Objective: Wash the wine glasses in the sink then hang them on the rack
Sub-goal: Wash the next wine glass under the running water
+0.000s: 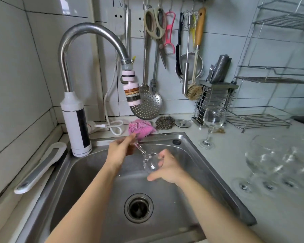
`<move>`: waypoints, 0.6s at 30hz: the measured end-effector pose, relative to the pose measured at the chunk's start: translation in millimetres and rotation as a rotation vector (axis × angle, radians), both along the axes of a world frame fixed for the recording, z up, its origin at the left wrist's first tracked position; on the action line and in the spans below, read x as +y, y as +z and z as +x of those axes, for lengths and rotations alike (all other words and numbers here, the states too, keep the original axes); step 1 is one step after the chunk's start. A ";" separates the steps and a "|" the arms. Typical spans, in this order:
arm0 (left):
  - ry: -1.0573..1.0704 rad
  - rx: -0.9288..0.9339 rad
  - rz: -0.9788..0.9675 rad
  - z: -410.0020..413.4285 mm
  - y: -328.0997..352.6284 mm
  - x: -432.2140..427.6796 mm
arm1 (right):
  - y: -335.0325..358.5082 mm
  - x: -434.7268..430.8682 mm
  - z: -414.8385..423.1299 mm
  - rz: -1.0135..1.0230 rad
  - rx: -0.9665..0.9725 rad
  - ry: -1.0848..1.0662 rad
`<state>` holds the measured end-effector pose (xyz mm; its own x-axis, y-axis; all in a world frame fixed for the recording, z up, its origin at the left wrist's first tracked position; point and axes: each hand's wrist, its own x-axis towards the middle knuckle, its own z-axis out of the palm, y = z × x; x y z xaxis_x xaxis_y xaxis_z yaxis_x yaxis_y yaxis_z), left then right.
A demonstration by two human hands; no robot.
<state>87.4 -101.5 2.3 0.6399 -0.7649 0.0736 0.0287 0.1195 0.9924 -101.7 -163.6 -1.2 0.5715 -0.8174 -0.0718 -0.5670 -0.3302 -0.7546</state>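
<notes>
— Entry one: what do we hold?
— One clear stemmed wine glass (148,160), tilted over the stainless steel sink (209,165), foot up toward the back rim, bowl lower and nearer us. Our left grip (118,151) pinches the stem just under the foot. Our right grip (167,170) curls its fingers round the bowl.
— Step in hand?
— Washing, we judge, on this one glass. We see no stream from the curved steel faucet (88,30) or its pink filter head (132,90), so we cannot tell whether water runs.
— Remaining stock?
— One upright clear wine glass (213,120) on the pale table (235,148), beside the wire knife holder (216,97). A blurred cluster of clear glasses (270,160) stands nearer us on the right. We cannot tell which are washed.
— Destination?
— The chrome wire rack (274,79) at the far right; no glass hangs on the part we see.
— Next move calls for?
— Rubbing round bowl and rim, a rinse, then one firm grip on the stem to carry the glass across to the rack. Wet glass is likely slippery and wants holding clear of the sink wall.
</notes>
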 end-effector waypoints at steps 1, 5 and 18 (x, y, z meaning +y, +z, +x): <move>0.001 0.018 -0.001 -1.1 -0.7 -1.4 | 5.8 3.3 -6.3 -0.028 0.003 -0.010; -0.257 0.122 0.086 -12.7 -7.7 -6.6 | 30.3 26.4 -50.5 -0.142 -0.099 -0.104; -1.050 0.167 0.103 -129.3 41.0 0.1 | 91.2 95.5 -195.2 -0.446 -0.700 -0.419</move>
